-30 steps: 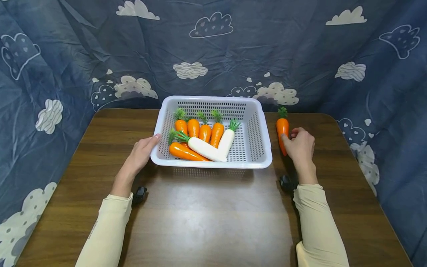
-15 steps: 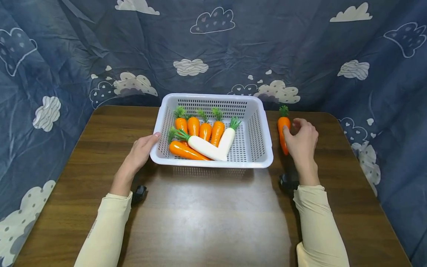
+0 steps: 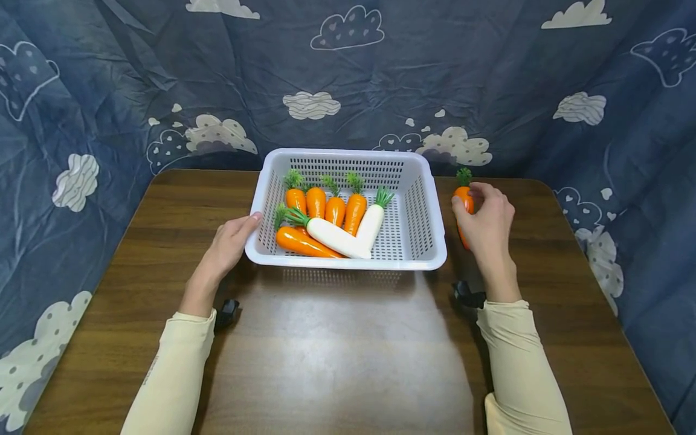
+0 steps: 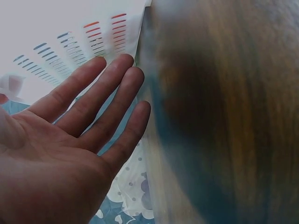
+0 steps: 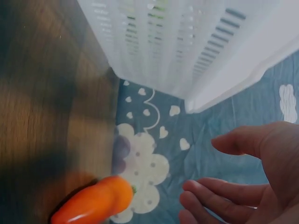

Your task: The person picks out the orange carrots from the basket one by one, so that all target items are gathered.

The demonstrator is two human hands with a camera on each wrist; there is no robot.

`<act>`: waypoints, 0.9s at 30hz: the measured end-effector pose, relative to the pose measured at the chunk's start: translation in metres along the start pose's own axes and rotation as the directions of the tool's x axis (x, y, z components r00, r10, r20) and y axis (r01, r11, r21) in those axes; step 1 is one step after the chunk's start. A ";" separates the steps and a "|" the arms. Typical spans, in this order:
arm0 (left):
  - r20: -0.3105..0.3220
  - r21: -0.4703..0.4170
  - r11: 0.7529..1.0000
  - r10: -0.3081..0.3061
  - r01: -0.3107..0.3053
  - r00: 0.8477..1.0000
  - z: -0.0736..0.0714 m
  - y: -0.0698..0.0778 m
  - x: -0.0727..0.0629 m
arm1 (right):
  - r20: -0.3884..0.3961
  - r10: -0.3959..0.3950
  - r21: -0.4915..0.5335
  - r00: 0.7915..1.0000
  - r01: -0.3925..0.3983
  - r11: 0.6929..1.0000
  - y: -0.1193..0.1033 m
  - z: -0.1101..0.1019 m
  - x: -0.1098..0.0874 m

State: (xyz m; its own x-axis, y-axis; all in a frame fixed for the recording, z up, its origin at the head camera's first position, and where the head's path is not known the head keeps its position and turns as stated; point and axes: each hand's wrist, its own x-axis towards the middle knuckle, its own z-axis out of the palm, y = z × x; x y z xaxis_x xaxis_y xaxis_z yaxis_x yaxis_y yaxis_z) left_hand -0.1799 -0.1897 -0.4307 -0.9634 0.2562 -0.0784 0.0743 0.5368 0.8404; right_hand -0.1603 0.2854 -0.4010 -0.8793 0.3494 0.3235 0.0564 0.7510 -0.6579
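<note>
"Up by the back edge of the worktop (image 3: 348, 350), what's the head cam got?"

"White basket (image 3: 348, 264) near that edge, with carrots (image 3: 356, 212) and two white radishes (image 3: 337, 238) in it, mostly toward its left. The loose carrot (image 3: 464, 194) lies on the wood to the right, leaves at the back edge. Narrow strip of wood between it and the basket, way more toward the right edge and in front. Left hand (image 3: 231, 241) has its thumb at the basket's left rim. Right hand (image 3: 489, 217) is at the loose carrot's upper end; can't tell from there if it's touching."

"Left wrist?"

"Four straight fingers, slightly spread, by the slotted basket wall. Wood beside them."

"Right wrist?"

"Gap between thumb and fingers, fingertips apart from the loose carrot. Curtain (image 5: 201, 154) shows through."

"Anything different?"

"Yeah, a moment ago the right hand sat lower beside that carrot. Now it covers more of the top end. Left hand hasn't budged from the rim."
</note>
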 end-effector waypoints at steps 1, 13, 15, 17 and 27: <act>-0.002 -0.001 1.000 0.001 -0.001 1.000 0.000 0.000 0.000 | -0.003 -0.010 0.004 1.000 0.010 1.000 -0.002 0.000 0.000; -0.078 0.036 0.998 0.050 -0.048 0.996 0.001 -0.002 0.003 | 0.023 -0.072 0.023 0.997 0.072 0.997 -0.020 0.001 -0.009; -0.103 0.032 0.997 0.070 -0.067 0.992 0.003 -0.002 0.004 | 0.031 -0.085 0.022 0.996 0.084 0.996 -0.023 0.002 -0.011; -0.140 0.017 0.995 0.098 -0.097 0.985 0.005 -0.001 0.005 | 0.033 -0.101 0.023 0.994 0.100 0.995 -0.025 0.002 -0.013; -0.315 -0.058 0.970 0.208 -0.237 0.926 0.010 -0.004 0.004 | 0.051 -0.206 0.053 0.977 0.203 0.978 -0.045 0.010 -0.019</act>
State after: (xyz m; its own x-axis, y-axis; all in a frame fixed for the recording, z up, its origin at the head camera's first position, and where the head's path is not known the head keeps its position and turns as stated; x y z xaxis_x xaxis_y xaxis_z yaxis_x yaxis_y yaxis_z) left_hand -0.1814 -0.1830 -0.4395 -0.9578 0.0957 0.2710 0.2859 0.4131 0.8647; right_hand -0.1510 0.2388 -0.3846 -0.8949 0.1585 0.4173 -0.1489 0.7753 -0.6138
